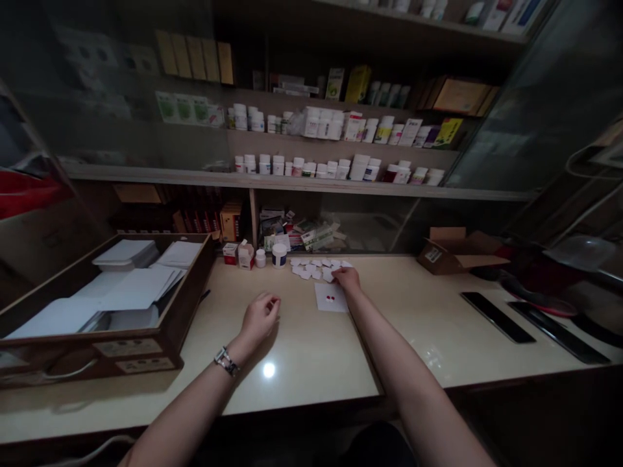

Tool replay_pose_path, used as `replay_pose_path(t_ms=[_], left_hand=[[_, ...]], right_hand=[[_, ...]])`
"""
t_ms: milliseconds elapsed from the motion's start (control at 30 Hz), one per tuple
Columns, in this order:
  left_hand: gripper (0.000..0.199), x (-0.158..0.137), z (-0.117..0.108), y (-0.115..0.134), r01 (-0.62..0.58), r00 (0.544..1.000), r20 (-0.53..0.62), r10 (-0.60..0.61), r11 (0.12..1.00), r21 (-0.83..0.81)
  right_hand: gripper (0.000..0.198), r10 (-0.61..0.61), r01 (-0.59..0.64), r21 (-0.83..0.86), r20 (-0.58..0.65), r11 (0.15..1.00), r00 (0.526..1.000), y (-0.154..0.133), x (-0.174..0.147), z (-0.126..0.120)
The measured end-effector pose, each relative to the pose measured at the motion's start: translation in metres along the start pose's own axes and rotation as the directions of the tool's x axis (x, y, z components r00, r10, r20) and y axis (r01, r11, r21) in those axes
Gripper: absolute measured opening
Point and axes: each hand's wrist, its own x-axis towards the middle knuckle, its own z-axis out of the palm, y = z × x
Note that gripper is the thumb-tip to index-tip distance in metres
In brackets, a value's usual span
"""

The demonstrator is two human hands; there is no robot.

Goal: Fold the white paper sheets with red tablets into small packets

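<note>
My right hand (347, 279) reaches to the far part of the counter, its fingertips pinched on a small folded paper packet (328, 276) at the edge of a group. Several similar white packets (311, 267) lie spread beside it. Just below, a square sheet of white paper (323, 305) lies flat, with a few dark red and white pills (330, 299) on it. My left hand (260, 316), with a watch (226, 360) on its wrist, is held over the counter left of the sheet. Its fingers are curled together, and nothing shows in them.
A wooden drawer box (170, 350) with stacks of white paper stands left. Pill bottles, including a white and blue one (279, 255), and small boxes (246, 255) line the counter's back. An open carton (440, 256) and black phone (496, 316) lie right. Medicine shelves (341, 185) rise behind.
</note>
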Motion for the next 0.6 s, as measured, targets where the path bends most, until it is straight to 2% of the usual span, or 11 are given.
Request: replay_pose_path(t_ms=[133, 300, 500, 600], left_hand=[[0.022, 0.002, -0.002, 0.002, 0.011, 0.999, -0.035, -0.011, 1.0, -0.003], [0.02, 0.001, -0.004, 0.006, -0.007, 0.999, -0.034, 0.007, 1.0, -0.004], [0.019, 0.0, -0.002, 0.001, 0.022, 0.999, -0.045, -0.023, 1.0, -0.019], [0.036, 0.0, -0.002, -0.005, 0.019, 0.999, -0.048, -0.017, 0.999, 0.041]], right_hand=[[0.016, 0.049, -0.046, -0.096, 0.026, 0.994, 0.998, 0.007, 0.008, 0.011], [0.017, 0.048, -0.045, -0.201, 0.009, 0.979, 0.999, 0.004, 0.011, 0.012], [0.031, -0.062, 0.052, -0.227, -0.04, 0.973, 0.997, -0.002, -0.015, 0.004], [0.031, -0.173, 0.165, -0.246, -0.012, 0.955, 0.985, 0.0, -0.035, -0.003]])
